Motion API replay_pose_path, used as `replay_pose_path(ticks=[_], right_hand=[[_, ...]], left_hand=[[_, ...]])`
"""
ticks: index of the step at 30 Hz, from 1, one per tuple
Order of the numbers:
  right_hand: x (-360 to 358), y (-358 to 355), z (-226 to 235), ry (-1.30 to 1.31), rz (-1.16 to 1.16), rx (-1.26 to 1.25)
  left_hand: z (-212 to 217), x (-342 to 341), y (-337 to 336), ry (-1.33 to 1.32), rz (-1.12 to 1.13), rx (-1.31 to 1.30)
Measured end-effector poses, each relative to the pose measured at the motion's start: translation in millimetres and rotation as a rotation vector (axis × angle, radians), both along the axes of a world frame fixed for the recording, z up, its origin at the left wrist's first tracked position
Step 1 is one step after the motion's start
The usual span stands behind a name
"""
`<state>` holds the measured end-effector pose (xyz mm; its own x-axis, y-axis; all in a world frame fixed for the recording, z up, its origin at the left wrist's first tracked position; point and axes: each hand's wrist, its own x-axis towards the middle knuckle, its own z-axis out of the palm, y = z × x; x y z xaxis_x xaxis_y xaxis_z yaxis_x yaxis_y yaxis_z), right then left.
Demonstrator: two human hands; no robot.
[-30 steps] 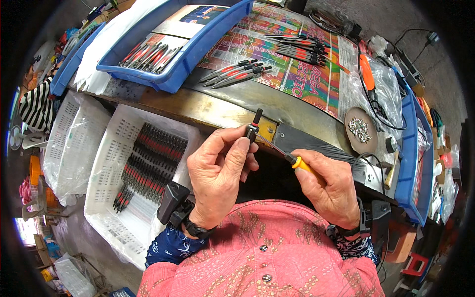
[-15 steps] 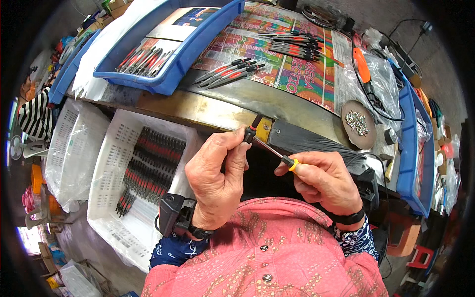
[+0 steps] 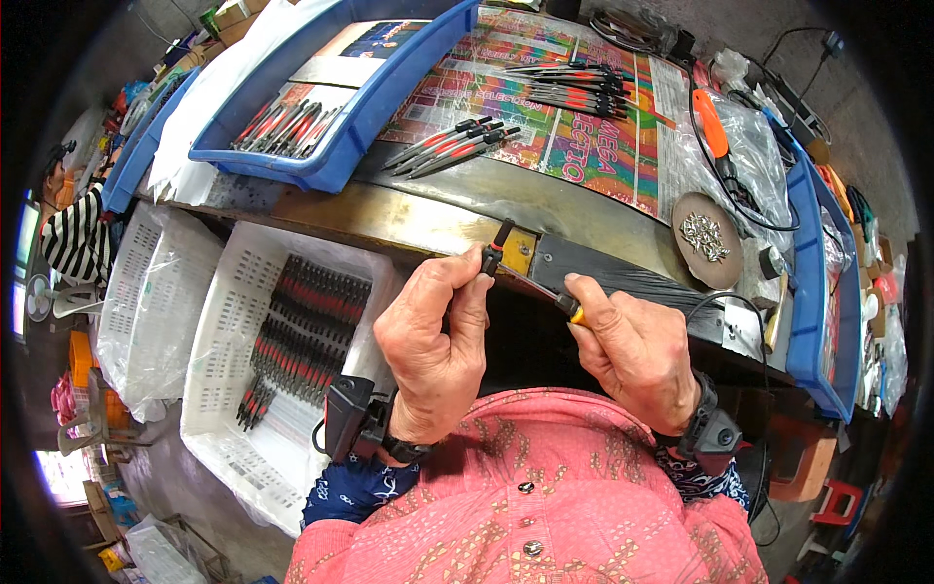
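Pinched in my left hand point(image 3: 436, 336) is a short black-and-red pen-shaped tool point(image 3: 494, 251), its dark end pointing up and away. My right hand point(image 3: 632, 348) grips a small screwdriver point(image 3: 572, 310) by its yellow-and-black handle; the thin shaft runs left to the held tool, and its tip is hidden near the left fingertips. Just beyond lies the worn metal bench edge point(image 3: 389, 216) with a brass-coloured plate point(image 3: 520, 255). On the bench are several grey-and-red pen-shaped tools point(image 3: 452, 148) and a further bunch point(image 3: 574, 90) farther back. A round brown dish point(image 3: 715, 274) at right holds small silvery metal parts.
A blue tray point(image 3: 326, 173) with more tools stands at the back left, another blue tray point(image 3: 815, 360) at the right. Below left, a white plastic crate point(image 3: 209, 399) holds rows of black-and-red tools. An orange-handled tool point(image 3: 710, 125) with a black cable lies near clear plastic.
My right hand has turned on the screwdriver, its fingers rolling over so the handle is more covered. My left hand keeps its pinch on the tool with little movement.
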<state>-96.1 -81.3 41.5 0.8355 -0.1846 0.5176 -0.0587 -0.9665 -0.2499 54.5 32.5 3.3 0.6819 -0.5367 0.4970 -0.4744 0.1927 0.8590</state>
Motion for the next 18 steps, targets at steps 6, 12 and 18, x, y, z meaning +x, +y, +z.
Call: replay_pose_path(ticks=[6,12,18], right_hand=[[3,0,-3,-0.086,-0.03,-0.166],[6,7,5,-0.045,-0.052,0.387],[7,8,3,-0.025,-0.004,0.441]], left_hand=[[-2,2,0,-0.06,0.013,0.019],[-1,3,1,-0.137,0.03,0.001],[0,-3,1,-0.123,0.061,0.012]])
